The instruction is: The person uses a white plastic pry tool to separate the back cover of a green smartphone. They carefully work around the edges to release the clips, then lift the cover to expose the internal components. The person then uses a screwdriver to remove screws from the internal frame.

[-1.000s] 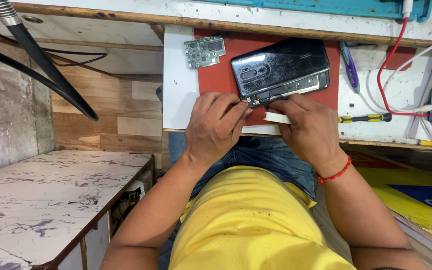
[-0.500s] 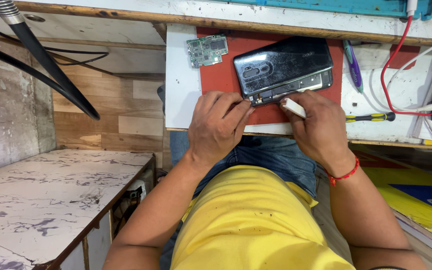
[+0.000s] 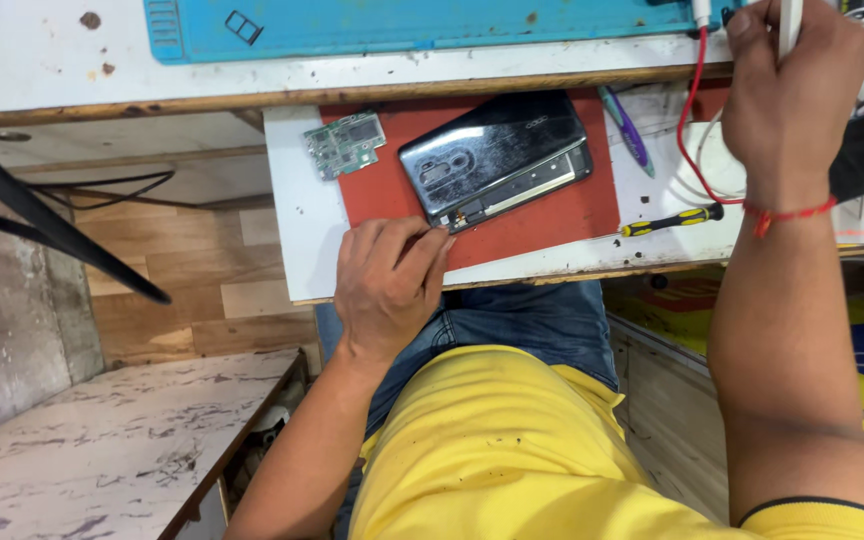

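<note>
White board (image 3: pixel 297 235) carries a red mat (image 3: pixel 552 215), yellow-handled screwdriver (image 3: pixel 670 220) and purple pen (image 3: pixel 624 130)

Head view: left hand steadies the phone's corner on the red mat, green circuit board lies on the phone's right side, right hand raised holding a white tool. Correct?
Not quite. In the head view the green circuit board lies to the left of the phone, not its right. The rest holds: left hand at the phone's corner on the red mat, right hand raised with a white tool.

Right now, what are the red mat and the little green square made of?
The red mat looks like soft rubber or silicone: flat, matte, no shine, though I can't be sure. The green square looks like a rigid circuit board, probably fibreglass, with tiny metal parts dotting its surface.
</note>
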